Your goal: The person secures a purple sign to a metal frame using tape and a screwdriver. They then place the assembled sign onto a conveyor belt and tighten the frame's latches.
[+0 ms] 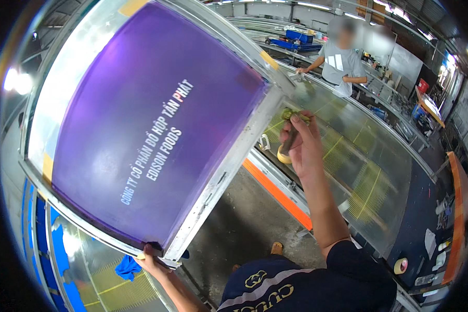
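Head view gave me the purple screen [140,117] tilted up before the wearer, its metal frame [224,174] slanting across the gap between two worktops. I judged the step in hand to be steadying that screen while a small item was dealt with beside its right-hand corner. The left hand [155,264] had closed around the frame's lower rail, right by the corner nearest the wearer, thumb over the face and fingers wrapped beneath. The right hand [304,148] was raised just beside the right-hand corner, thumb and fingers pinched tight with no gap I could make out, on a crumpled greenish piece [287,113]. I could not tell what that piece was, nor whether it touched the frame.

As I read it, the next move called for a firm left hold, since one hand low on so broad a frame could let it swing, and for the right fingers to clear the corner. Behind that hand, a tape roll [283,156] sat near the right worktop's near edge; a blue cloth [127,268] lay by the left worktop's right edge.
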Tool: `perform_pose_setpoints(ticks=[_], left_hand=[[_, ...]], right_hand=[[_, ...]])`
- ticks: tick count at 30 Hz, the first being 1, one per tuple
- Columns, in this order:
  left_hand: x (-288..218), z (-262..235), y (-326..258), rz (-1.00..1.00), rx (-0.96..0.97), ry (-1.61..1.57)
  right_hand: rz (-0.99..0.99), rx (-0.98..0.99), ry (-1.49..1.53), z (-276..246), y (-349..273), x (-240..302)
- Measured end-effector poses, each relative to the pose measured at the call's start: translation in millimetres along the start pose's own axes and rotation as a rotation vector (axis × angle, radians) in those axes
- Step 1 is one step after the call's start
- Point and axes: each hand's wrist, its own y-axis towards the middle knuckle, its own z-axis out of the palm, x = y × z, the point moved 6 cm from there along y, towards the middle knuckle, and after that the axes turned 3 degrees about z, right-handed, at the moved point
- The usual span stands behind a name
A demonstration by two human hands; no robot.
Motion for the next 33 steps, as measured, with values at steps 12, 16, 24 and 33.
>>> perform_pose_setpoints(ticks=[12, 16, 24, 33], left_hand=[[-5, 9, 9, 0.094, -0.018, -0.046], [-2, 16, 6, 0.080, -0.050, -0.055], [11, 15, 5, 0.054, -0.042, -0.081], [8, 48, -1, 0.105, -0.077, -0.137]], right_hand=[[-0.044, -0.019, -0.080, 32, 17, -25], [-0.074, -0.105, 0.005, 20, 25, -33], [-0.157, -0.033, 0.132, 19, 23, -26], [-0.272, -0.090, 0.134, 31, 9, -1]])
